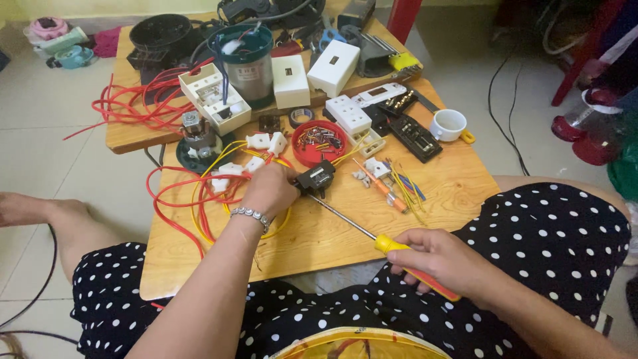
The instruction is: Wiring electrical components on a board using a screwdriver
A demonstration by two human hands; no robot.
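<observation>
Small black electrical part (316, 178) on wooden table, yellow-handled screwdriver (372, 237) (tip against it)

The small socket part (316, 178) lies on the table (425, 199), bowl of screws (318, 141) just behind it, cup (448, 124) far right

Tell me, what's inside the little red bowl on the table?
The red bowl holds a heap of small screws and metal bits, some with coloured ends. They are too small to tell apart, and the pile covers the bowl's bottom, so whatever lies underneath stays hidden.
</observation>
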